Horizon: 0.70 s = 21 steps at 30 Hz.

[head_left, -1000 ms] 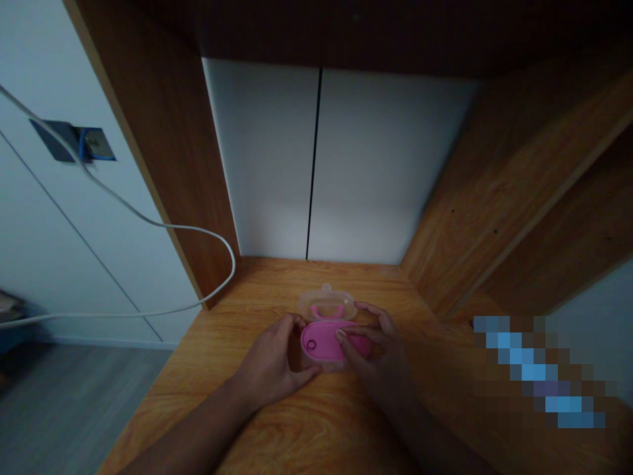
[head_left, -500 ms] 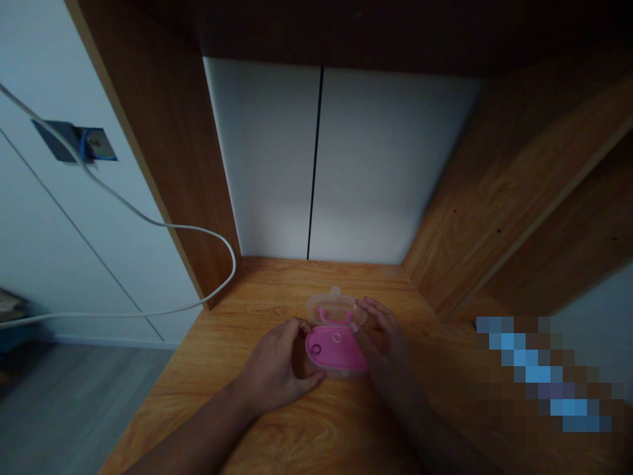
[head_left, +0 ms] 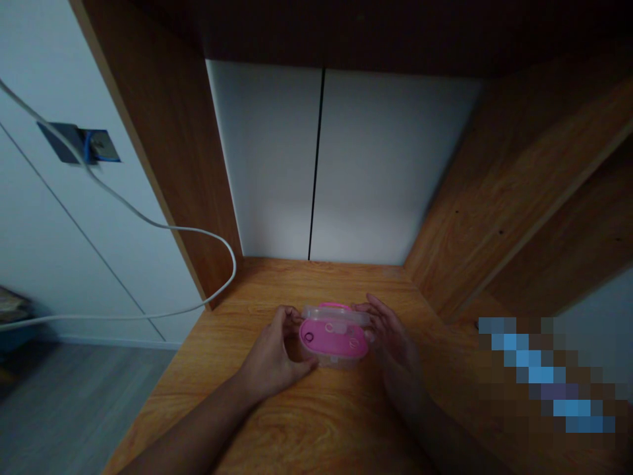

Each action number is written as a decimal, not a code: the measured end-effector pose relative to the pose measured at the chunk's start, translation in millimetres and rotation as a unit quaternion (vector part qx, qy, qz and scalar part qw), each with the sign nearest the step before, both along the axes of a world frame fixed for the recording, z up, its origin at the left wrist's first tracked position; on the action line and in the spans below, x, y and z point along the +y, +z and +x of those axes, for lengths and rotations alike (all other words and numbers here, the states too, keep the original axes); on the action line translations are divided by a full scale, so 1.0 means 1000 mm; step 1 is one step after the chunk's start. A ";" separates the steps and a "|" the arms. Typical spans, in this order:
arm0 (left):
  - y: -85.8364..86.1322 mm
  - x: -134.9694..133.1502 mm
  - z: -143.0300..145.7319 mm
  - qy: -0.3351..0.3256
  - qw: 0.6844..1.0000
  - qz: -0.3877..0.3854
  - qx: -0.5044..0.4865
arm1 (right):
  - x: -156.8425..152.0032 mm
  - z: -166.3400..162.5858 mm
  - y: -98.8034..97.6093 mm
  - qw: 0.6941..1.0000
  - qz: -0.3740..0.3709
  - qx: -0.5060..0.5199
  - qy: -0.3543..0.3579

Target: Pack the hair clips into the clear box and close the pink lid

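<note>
White cable [head_left: 198, 229] looping past wall socket [head_left: 99, 146], curving back toward left edge of view. Wood-grain side panel [head_left: 163, 152] rising beside white back panel [head_left: 267, 158] above wooden desktop [head_left: 326, 422]. Grey floor [head_left: 74, 402] showing lower left. Pixelated patch [head_left: 544, 376] covering right side.

- Your left hand [head_left: 271, 349] and right hand [head_left: 390, 343] hide both ends of the pink plastic case [head_left: 333, 340].
- On the case, the small rings [head_left: 329, 328] are too small to make out.
- Far left of the case, a blurred object [head_left: 12, 307] is cut off by the picture's edge.
- Right of the case, a pixelated patch [head_left: 546, 374] hides whatever lies there.
- Left of the case, the white cable [head_left: 148, 316] runs out of view.
</note>
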<state>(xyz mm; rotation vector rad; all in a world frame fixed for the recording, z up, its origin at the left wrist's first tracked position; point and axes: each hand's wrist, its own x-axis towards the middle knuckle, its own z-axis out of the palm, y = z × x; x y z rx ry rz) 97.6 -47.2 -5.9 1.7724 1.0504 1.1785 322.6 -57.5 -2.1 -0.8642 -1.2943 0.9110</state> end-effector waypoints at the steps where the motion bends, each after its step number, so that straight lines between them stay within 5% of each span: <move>1: -0.001 0.000 0.000 0.010 1.000 0.005 0.003 | -0.001 0.001 0.000 0.999 0.017 -0.036 0.000; 9: 0.002 -0.001 -0.007 -0.003 0.994 0.063 0.092 | -0.001 -0.003 0.003 0.962 0.133 -0.238 0.002; 21: 0.010 -0.004 -0.008 -0.025 0.983 0.098 0.152 | 0.002 0.003 -0.003 0.953 0.125 -0.272 0.044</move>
